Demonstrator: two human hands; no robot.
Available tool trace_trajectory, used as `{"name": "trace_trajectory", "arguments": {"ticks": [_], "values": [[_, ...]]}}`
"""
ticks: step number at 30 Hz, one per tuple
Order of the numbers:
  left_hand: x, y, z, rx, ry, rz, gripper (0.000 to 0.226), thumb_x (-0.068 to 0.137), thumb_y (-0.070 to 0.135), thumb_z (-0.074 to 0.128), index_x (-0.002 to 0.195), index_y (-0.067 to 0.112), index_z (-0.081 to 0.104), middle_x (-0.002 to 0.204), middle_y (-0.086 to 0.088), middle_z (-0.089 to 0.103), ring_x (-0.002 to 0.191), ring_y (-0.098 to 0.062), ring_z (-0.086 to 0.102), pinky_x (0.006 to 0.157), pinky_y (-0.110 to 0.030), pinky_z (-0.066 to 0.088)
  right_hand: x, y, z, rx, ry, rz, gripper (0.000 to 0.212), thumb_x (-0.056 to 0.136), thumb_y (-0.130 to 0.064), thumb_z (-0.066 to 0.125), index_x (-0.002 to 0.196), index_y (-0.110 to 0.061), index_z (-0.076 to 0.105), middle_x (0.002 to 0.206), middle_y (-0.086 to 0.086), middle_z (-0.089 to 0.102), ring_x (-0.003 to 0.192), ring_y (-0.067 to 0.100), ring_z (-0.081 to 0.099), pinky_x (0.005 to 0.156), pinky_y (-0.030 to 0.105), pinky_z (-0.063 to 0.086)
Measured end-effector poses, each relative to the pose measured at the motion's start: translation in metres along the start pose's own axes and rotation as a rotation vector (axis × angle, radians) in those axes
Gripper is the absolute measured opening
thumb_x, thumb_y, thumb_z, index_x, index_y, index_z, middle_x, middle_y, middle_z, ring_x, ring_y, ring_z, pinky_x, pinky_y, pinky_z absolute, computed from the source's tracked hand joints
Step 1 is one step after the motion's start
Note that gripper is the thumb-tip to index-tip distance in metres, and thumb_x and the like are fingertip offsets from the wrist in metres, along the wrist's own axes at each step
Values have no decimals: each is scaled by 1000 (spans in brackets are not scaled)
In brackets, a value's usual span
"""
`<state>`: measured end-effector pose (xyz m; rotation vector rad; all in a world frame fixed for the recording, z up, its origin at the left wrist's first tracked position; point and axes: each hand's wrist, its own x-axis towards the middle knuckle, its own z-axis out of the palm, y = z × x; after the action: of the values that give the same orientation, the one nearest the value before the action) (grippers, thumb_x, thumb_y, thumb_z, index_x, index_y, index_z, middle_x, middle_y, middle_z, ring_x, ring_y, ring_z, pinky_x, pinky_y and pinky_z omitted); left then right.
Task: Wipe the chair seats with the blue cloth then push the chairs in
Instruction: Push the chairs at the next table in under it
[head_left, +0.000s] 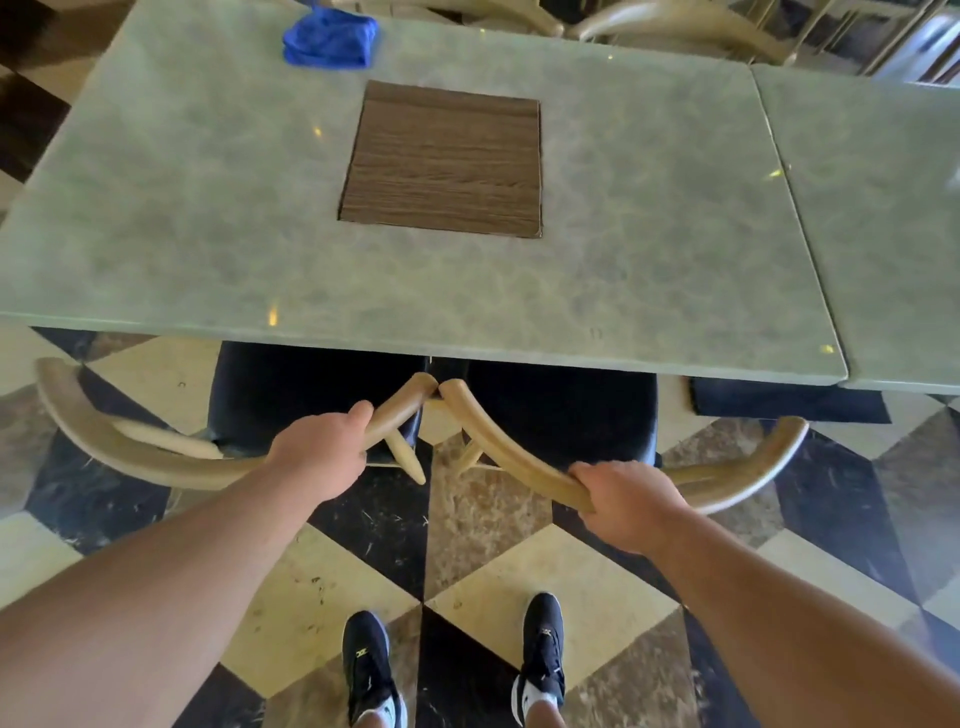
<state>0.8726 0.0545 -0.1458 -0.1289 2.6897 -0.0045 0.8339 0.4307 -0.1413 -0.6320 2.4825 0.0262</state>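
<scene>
Chequered stone tiles run under a pale green table (208, 234) with a wood-grain panel (447, 161) set in its middle; a second table (883, 208) butts against it on the right. Two chairs stand side by side at the near edge, their dark seats already partly beneath the tabletop. The left hand (319, 452) is wrapped around the curved back rail of the left chair (130, 457), fingers curled tight about the wood, thumb on top. The right hand (623, 499) grips the rail of the right chair (737, 473) the same way, fingers closed over it. The rails' inner ends nearly meet between the hands.

The blue cloth (330, 39) lies bunched at the far left corner of the table, well apart from both hands (so the wiping looks to be over for this pair). The step in hand appears to be the pushing-in.

Next calls for an even forward shove on both rails until the backs come near the table edge, keeping the chairs parallel so the inner rail ends do not jam against each other.
</scene>
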Motion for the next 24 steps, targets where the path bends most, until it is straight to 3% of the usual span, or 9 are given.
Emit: {"name": "trace_trajectory", "arguments": {"ticks": [2,4,8,14,18,24], "values": [[-4,-1,3,8,12,16,40,99,37,63,127,26,36,75,7,54,58,-11,56,51,-30,49,-1,2,-1,-4,1,20,27,85,-37,58,111,-39,55,80,-12,60,70,15,59,53,30,37],[-7,2,7,24,15,32,40,99,38,63,126,26,37,73,8,53,56,-10,55,48,-27,44,-2,-2,-3,6,-20,63,25,85,-37,59,109,-39,55,76,-13,56,65,11,54,49,27,32],[-11,6,15,9,-9,49,38,97,41,64,121,29,38,73,8,55,56,-10,56,46,-26,39,5,-22,-8,91,-67,192,22,84,-36,61,105,-36,54,83,-11,60,71,15,59,55,31,45],[-5,-4,17,-87,-44,90,34,96,51,63,112,31,42,76,8,59,60,-12,61,58,-34,58,54,-100,-21,259,74,205,25,95,-30,62,109,-30,42,76,-5,60,58,16,61,43,31,43],[-6,-5,20,-94,-47,99,29,100,51,58,103,30,38,76,7,59,60,-12,61,56,-30,54,66,-111,-22,201,80,215,32,97,-18,58,118,-25,35,75,-3,60,56,21,62,43,35,48],[-7,-3,20,-82,-19,107,27,102,47,57,108,27,40,79,5,60,63,-14,62,57,-30,55,55,-104,-13,150,108,180,27,100,-27,58,116,-22,36,70,-5,57,49,17,57,39,31,39]]}}
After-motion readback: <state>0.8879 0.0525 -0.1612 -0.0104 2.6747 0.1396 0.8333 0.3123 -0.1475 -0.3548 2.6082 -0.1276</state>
